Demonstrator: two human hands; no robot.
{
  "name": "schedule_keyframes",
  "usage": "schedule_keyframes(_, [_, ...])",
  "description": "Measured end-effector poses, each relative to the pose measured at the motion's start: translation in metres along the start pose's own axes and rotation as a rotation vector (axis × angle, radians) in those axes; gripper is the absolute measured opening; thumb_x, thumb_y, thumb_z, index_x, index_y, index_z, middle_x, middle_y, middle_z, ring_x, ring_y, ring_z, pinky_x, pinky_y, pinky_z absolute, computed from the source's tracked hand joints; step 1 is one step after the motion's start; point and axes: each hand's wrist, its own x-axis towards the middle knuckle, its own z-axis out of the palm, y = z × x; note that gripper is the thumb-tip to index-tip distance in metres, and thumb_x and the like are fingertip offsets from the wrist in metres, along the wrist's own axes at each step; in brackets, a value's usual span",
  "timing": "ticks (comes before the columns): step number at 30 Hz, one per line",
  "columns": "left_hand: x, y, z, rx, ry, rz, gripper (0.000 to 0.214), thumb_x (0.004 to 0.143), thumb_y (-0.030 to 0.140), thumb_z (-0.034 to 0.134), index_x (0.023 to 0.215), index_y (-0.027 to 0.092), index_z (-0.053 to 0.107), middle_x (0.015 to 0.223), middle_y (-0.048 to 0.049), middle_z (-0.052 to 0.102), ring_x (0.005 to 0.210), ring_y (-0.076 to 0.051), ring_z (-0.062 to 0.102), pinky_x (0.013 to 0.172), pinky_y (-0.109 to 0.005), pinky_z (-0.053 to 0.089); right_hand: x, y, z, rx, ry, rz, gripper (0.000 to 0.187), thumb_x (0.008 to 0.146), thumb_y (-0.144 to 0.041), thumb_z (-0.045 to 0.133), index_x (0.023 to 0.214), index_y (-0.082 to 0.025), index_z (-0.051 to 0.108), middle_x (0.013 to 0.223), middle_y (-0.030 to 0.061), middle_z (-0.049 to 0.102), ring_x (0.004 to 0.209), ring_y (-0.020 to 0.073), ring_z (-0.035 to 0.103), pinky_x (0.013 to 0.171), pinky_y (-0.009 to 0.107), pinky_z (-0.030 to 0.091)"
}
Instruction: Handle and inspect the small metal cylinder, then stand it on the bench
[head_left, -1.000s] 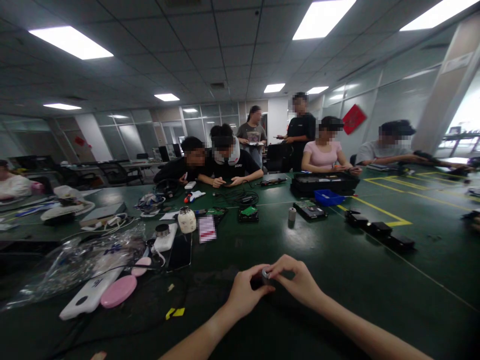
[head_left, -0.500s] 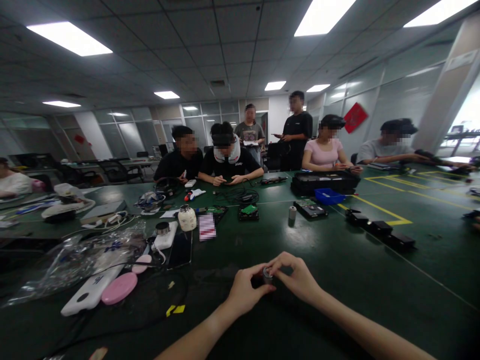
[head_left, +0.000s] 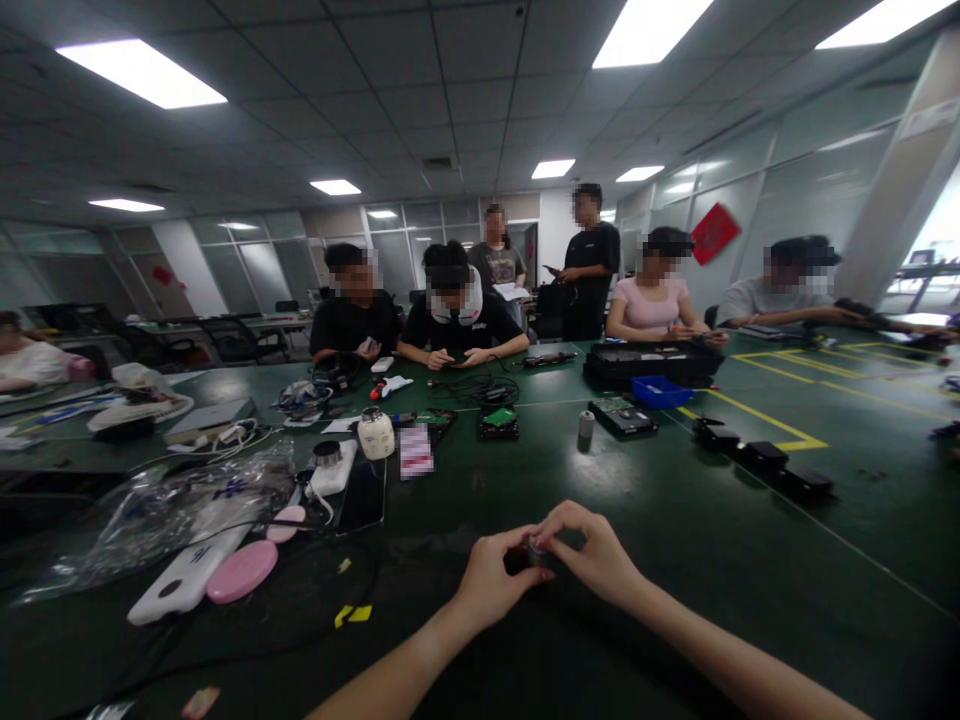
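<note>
A small grey metal cylinder (head_left: 537,550) is held low in front of me, just over the dark green table (head_left: 645,520). My left hand (head_left: 491,578) is closed round its side with thumb and fingers. From the right, the bent fingers of my right hand (head_left: 586,545) pinch at the cylinder's top end, hiding most of it. I cannot tell whether anything small sits between those fingertips. Farther back, a similar grey cylinder (head_left: 586,426) stands upright on the table.
Left of my hands lie a phone (head_left: 363,497), a cream jar (head_left: 375,434), a pink disc (head_left: 241,572), a white case (head_left: 180,585) and crumpled clear plastic (head_left: 150,510). Beyond are a hard drive (head_left: 622,416), a blue tray (head_left: 661,391) and black blocks (head_left: 765,456). Several people are across the table.
My right fingertips now cover more of the cylinder's top; both hands have otherwise hardly moved. Across the table, the person at the left has shifted a little leftward.
</note>
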Motion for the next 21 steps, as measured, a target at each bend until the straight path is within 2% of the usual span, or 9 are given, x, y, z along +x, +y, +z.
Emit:
schedule_keyframes(7, [0.000, 0.003, -0.001, -0.005, -0.008, 0.008, 0.037, 0.072, 0.017, 0.076, 0.108, 0.023, 0.070, 0.107, -0.0007, 0.072, 0.098, -0.022, 0.066, 0.089, -0.029, 0.049, -0.002, -0.005, -0.004, -0.009, -0.048, 0.056, 0.003, 0.081, -0.021, 0.068, 0.082, -0.021, 0.072, 0.083, 0.0030, 0.069, 0.083, 0.0188, 0.064, 0.078, 0.033, 0.050])
schedule_keyframes(13, [-0.001, 0.005, 0.000, 0.065, -0.004, 0.016, 0.044, 0.071, 0.021, 0.078, 0.114, 0.026, 0.068, 0.112, -0.0023, 0.071, 0.104, -0.025, 0.065, 0.094, -0.033, 0.048, -0.003, -0.004, -0.005, 0.013, -0.016, 0.055, 0.006, 0.079, -0.018, 0.069, 0.073, -0.019, 0.070, 0.079, 0.0029, 0.067, 0.077, 0.0179, 0.065, 0.075, 0.033, 0.051])
schedule_keyframes(17, [-0.001, 0.005, -0.001, 0.093, 0.004, 0.000, 0.047, 0.070, 0.025, 0.079, 0.116, 0.027, 0.067, 0.116, -0.0035, 0.070, 0.107, -0.026, 0.063, 0.098, -0.037, 0.046, -0.002, 0.013, -0.015, 0.129, 0.014, 0.059, 0.010, 0.079, -0.024, 0.070, 0.072, -0.017, 0.067, 0.079, 0.0033, 0.067, 0.080, 0.0191, 0.068, 0.076, 0.034, 0.053])
schedule_keyframes(21, [0.000, 0.009, -0.003, 0.066, -0.011, -0.021, 0.045, 0.071, 0.023, 0.077, 0.115, 0.026, 0.068, 0.112, -0.0020, 0.071, 0.102, -0.024, 0.065, 0.094, -0.034, 0.049, -0.006, 0.039, -0.035, 0.139, -0.091, 0.137, 0.016, 0.077, -0.031, 0.072, 0.073, -0.016, 0.069, 0.084, 0.0043, 0.067, 0.083, 0.0205, 0.069, 0.081, 0.036, 0.054])
